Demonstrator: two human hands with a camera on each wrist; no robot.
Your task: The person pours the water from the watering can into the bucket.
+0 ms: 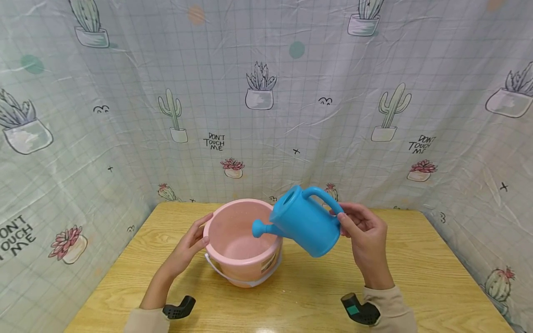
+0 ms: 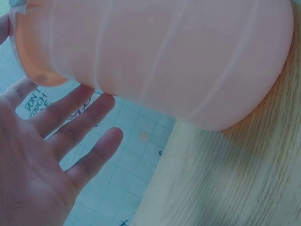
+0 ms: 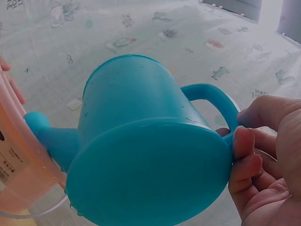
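Observation:
In the head view a pink bucket point(image 1: 250, 268) stands on the table, its white handle lowered at the front. My left hand point(image 1: 187, 245) rests against the bucket's left side near the rim; in the left wrist view its fingers are mostly straight and spread. My right hand point(image 1: 366, 229) grips the lower part of a blue watering can's point(image 1: 308, 226) handle. The can is tilted left, with its spout point(image 1: 260, 228) over the bucket's opening. Water drops cling to the can in the right wrist view. No stream from the spout is visible.
The wooden table point(image 1: 416, 268) reaches back to a curtain point(image 1: 316, 125) printed with cacti, which hangs behind and on both sides. Small wet spots lie on the table in front of the can. A black device sits on each wrist.

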